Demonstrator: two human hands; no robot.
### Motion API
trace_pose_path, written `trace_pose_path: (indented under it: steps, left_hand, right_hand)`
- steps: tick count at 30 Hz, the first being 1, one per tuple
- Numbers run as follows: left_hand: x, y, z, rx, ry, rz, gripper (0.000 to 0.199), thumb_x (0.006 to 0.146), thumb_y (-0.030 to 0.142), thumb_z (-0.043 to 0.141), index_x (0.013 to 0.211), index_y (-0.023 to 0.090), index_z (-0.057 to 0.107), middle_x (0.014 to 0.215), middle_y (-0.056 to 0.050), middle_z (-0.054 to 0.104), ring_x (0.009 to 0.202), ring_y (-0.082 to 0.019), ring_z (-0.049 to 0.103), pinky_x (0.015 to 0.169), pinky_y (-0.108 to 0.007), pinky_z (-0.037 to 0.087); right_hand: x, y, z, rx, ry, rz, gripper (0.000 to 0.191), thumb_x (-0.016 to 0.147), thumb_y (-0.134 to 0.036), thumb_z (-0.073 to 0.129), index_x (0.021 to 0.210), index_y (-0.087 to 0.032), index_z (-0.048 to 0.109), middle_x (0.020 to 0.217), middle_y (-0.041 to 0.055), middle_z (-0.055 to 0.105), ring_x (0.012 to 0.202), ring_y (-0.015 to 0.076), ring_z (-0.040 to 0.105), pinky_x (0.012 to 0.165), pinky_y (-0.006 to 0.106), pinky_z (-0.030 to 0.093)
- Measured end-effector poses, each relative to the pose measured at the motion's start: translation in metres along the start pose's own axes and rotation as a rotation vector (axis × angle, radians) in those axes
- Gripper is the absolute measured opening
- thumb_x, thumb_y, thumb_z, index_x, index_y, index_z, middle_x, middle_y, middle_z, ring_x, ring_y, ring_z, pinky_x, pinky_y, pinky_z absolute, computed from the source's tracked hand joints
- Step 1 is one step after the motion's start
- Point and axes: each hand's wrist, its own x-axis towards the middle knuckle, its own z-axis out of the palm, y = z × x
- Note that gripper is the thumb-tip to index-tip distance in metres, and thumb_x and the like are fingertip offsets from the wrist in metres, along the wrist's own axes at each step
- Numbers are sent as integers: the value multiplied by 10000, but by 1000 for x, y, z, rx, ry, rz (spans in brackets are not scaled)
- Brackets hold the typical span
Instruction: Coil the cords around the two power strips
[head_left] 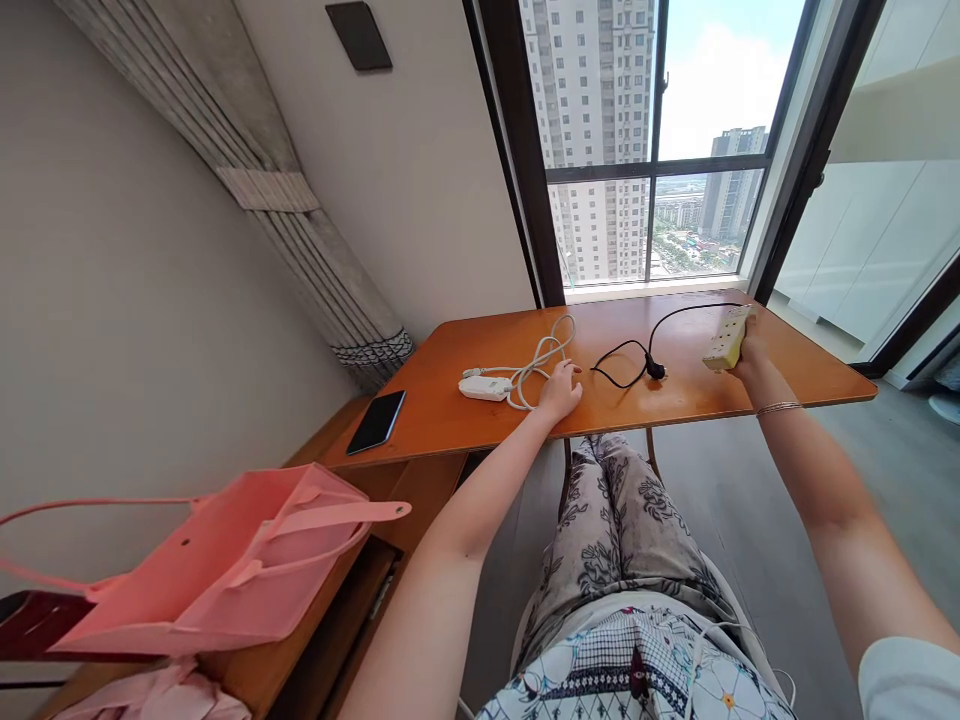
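Note:
My right hand point(748, 357) is closed round a pale yellow power strip point(726, 340), held tilted above the right part of the wooden table point(795, 375). A black cord point(625, 344) runs from the strip and curls leftward to a black plug point(655, 370) lying on the tabletop. My left hand point(561, 392) rests at the front part of the table with its fingers apart, against the loops of a white cable point(541, 358). Left of it lies a white adapter block point(484, 387) joined to that cable.
A dark phone point(377, 421) lies on the table's left end. Lower left, a pink tote bag point(225, 570) stands on a wooden cabinet point(300, 660). A window point(652, 170) is behind the table, and a tied curtain point(277, 200) hangs to the left.

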Motion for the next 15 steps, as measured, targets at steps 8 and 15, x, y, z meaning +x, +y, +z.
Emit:
trace_pose_path:
  steps: [8,15]
  left_hand:
    - [8,31,-6,-228,59,29,279,896,185,532,1164,149,603,1346,-158,583,1059,-211,666,954,-375,543]
    - [22,88,-26,-810,-1,59,376,932,428,517,1185,171,625,1281,-115,660,1166,-236,625,971,-360,488]
  right_hand:
    - [-44,-37,58,380,-102,11,553,799,-787,508,977,-265,553,908,30,635,873,190,667,677,302,584]
    - [-125,-37,119,-74,-402,-218,618,599,-592,816,1013,-218,550,1093,69,654,904,209,637,750,351,566]
